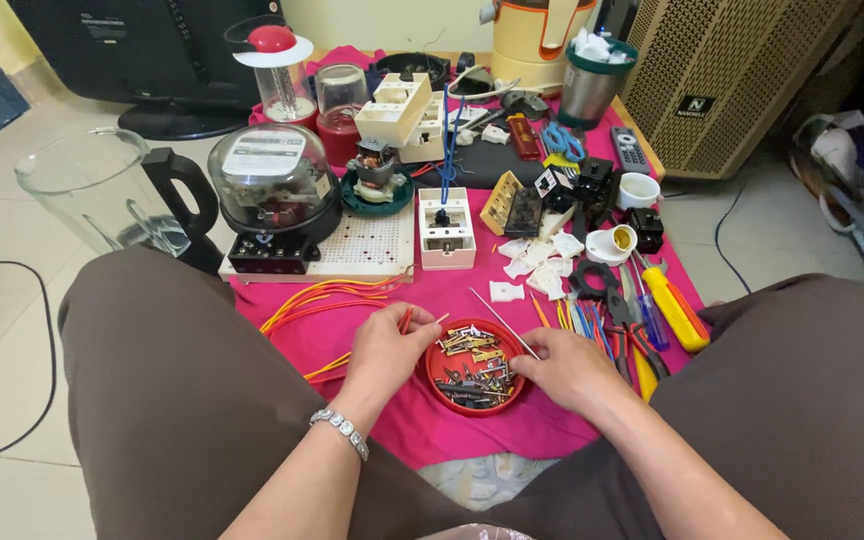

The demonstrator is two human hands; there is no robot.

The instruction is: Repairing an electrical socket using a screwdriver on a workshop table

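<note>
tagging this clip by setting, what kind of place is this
Probably a home floor used as an electrical repair spot. A pink cloth over floor tiles holds an electricity meter, a red dish of screws, and screwdrivers, with blender jars behind.

my pink cloth (382, 330) carries a red dish of screws (473, 367), orange wires (322, 297), white perforated board (367, 250) and screwdrivers (674, 305).

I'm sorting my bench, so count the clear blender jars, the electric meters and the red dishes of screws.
Clear blender jars: 3
Electric meter: 1
Red dish of screws: 1
Total: 5
</note>
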